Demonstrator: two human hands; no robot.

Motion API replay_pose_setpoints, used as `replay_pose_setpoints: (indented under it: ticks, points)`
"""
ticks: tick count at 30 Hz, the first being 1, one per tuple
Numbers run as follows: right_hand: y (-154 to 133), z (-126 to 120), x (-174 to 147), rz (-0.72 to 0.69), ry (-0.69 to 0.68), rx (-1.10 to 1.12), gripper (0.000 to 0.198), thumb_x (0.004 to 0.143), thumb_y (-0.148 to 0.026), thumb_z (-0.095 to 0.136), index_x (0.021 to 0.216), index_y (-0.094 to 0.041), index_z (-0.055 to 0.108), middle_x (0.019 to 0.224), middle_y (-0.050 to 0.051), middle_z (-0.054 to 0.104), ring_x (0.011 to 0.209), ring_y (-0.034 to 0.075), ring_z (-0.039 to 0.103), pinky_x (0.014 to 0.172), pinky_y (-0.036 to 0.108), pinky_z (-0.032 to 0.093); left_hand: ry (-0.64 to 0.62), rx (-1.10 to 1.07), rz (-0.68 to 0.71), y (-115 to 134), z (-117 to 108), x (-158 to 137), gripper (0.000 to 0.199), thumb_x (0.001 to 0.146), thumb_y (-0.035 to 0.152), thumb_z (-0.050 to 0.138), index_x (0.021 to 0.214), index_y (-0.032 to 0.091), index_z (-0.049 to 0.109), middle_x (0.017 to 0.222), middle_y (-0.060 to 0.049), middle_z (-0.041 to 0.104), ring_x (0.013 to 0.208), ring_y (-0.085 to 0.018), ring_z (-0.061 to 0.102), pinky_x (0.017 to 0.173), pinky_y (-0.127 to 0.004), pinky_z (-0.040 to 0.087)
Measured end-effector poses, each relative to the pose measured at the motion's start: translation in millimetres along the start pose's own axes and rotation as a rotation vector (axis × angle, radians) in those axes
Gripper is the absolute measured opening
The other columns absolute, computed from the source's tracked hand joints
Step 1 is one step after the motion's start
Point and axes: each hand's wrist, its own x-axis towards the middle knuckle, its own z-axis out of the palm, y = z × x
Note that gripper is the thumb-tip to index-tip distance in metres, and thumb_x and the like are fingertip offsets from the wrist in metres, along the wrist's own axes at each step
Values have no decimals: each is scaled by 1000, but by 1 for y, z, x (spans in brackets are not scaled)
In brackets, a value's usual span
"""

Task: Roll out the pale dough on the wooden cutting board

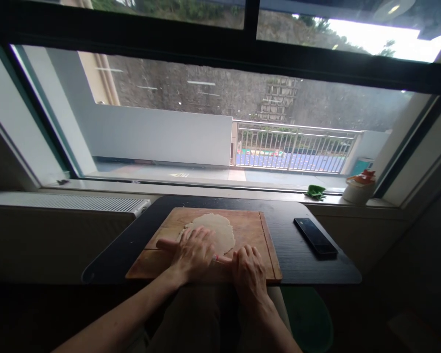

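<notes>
A flat, roughly round sheet of pale dough (220, 230) lies on a wooden cutting board (147, 267). Across its near side runs a wooden rolling pin (166, 245), slightly slanted, its left end sticking out past my left hand (196, 250). That hand lies over the pin's middle-left part, fingers bent over it and reaching above the dough. My right hand (249, 267) is curled round the pin's right end, near the board's lower right. Between the two hands a short stretch of the pin shows. The part of the dough under my left hand is hidden.
The board rests on a dark table (282, 245), where a black phone (315, 238) lies to the right. Behind it, the windowsill (242, 192) holds a green crumpled item (316, 192) and a pale container (359, 189). A radiator (66, 201) stands at left, a green stool (308, 318) below.
</notes>
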Motion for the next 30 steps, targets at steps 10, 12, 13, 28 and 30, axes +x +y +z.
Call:
replay_pose_setpoints:
  ticks: [10,12,13,28,30]
  points:
    - [12,4,27,9,-64,-30,29,93,-24,38,69,-20,53,72,2,58,70,15,50,72,28,29,-87,-25,-146,7,-2,32,40,88,40,36,113,22,61,115,-7,63,111,-25,51,99,-45,31]
    - [13,6,37,4,-78,-42,29,94,-25,38,69,-20,54,73,2,59,70,14,51,71,27,29,-113,-29,-215,7,1,44,39,87,41,36,111,22,61,115,-7,63,109,-25,51,96,-43,33]
    - [14,7,41,-3,-87,-45,30,94,-25,38,69,-20,54,73,1,60,71,14,51,70,27,28,-121,-32,-246,7,3,51,39,86,41,37,111,22,60,116,-7,62,109,-25,51,95,-43,34]
    - [8,14,55,23,-119,-6,25,93,-23,39,71,-21,52,74,1,58,72,15,51,66,27,29,-278,-126,-321,-18,34,108,32,81,37,44,103,22,62,104,-6,65,102,-22,54,88,-34,39]
    - [4,13,48,20,-104,-31,24,93,-22,39,72,-21,50,75,2,57,74,17,50,68,28,29,-275,-129,-323,-17,33,108,33,81,37,44,104,22,62,105,-7,65,103,-22,53,89,-34,39]
